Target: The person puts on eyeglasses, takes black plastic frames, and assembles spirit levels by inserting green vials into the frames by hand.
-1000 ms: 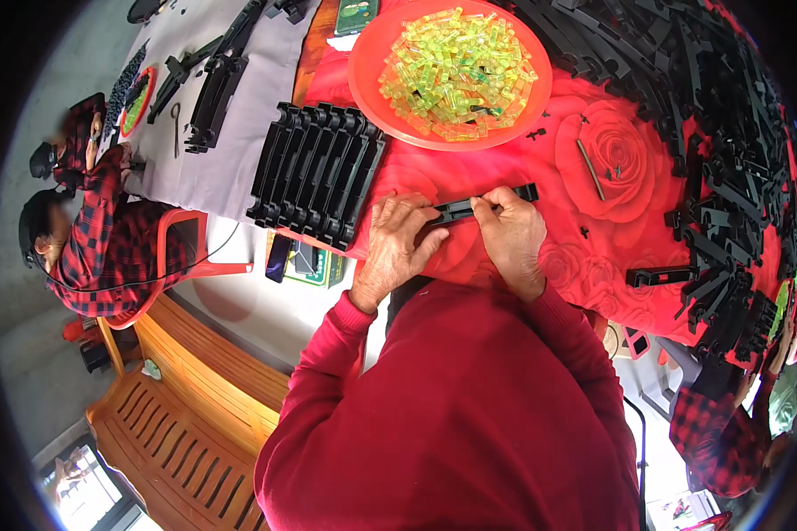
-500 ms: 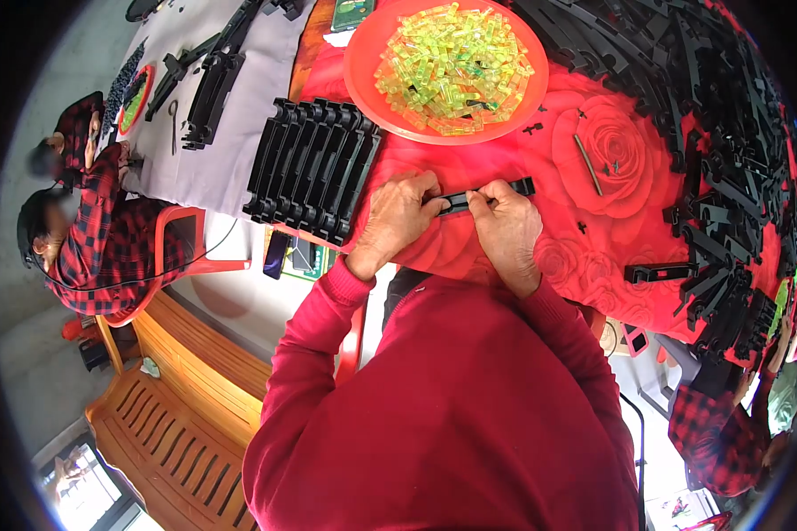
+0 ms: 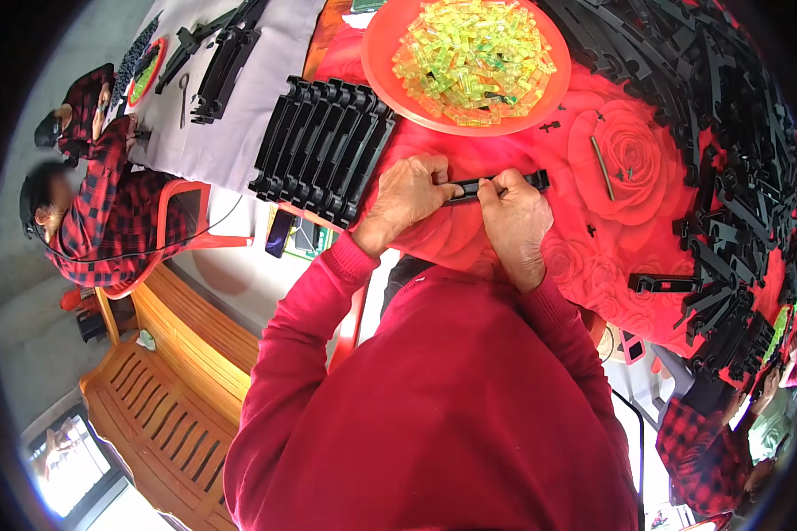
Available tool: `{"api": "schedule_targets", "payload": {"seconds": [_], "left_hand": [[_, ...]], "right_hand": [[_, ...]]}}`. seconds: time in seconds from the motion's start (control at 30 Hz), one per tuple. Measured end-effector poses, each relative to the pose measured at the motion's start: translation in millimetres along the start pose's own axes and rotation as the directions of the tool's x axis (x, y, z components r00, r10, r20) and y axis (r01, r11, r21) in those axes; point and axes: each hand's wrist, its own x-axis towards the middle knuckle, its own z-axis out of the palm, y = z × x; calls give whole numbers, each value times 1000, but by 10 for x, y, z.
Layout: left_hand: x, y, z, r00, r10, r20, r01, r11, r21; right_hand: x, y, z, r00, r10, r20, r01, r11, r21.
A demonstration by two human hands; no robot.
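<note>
Between my two hands lies a long black plastic part on the red rose-patterned tablecloth. My left hand is closed on its left end, thumb pressed along it. With fingers pinched, my right hand grips it near the middle; the right end sticks out past the knuckles. Whatever is directly under the fingertips is hidden. Left of my hands sits a neat row of several similar black parts. Above them stands a red plate heaped with small clear yellow-green plastic pieces.
A large pile of black parts covers the table's right side. A thin rod and tiny black bits lie right of my hands. Scissors rest on the grey cloth. A person in checked clothing sits left; another checked sleeve shows lower right.
My view has shifted slightly, so the table items appear a little further right. Both hands stay on the black part, with only small finger movement.
</note>
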Motion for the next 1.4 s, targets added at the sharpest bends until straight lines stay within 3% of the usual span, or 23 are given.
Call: {"api": "schedule_targets", "payload": {"seconds": [0.23,0.33,0.4,0.5,0.7,0.9,1.03,1.1,1.23,1.27,1.3,1.4], "left_hand": [[11,45,42,1000,-17,-3,17,999,34],[-17,82,98,996,41,-78,-37,998,56],[-16,97,107,996,-25,-86,31,997,66],[-10,109,110,995,-39,-91,43,998,39],[16,83,165,994,-37,-107,43,998,50],[64,172,70,979,-201,39,199,979,49],[53,80,92,985,-173,15,172,985,17],[-31,13,150,982,41,-184,-51,997,-53],[-149,14,80,976,112,-186,-138,981,-134],[-221,12,77,882,331,-335,-316,943,100],[-307,2,93,726,545,-419,-427,835,347],[-489,-120,243,737,584,-339,-425,791,439]], "right_hand": [[-42,45,2,1000,-27,0,27,999,33],[-52,103,50,999,-38,-11,38,999,29],[-52,163,131,983,-101,-151,106,994,26],[-52,214,204,966,-147,-212,159,986,42],[-81,237,251,980,-104,-167,133,977,169],[-64,197,242,967,-152,-207,173,980,92],[-20,172,184,975,-136,-175,147,988,53],[-22,162,176,984,-96,-152,101,995,24],[-21,176,189,972,-129,-196,135,991,18],[-22,165,182,974,-123,-191,130,991,23],[-27,161,175,976,-119,-182,126,992,26],[-22,177,188,979,-92,-182,101,994,41]]}}
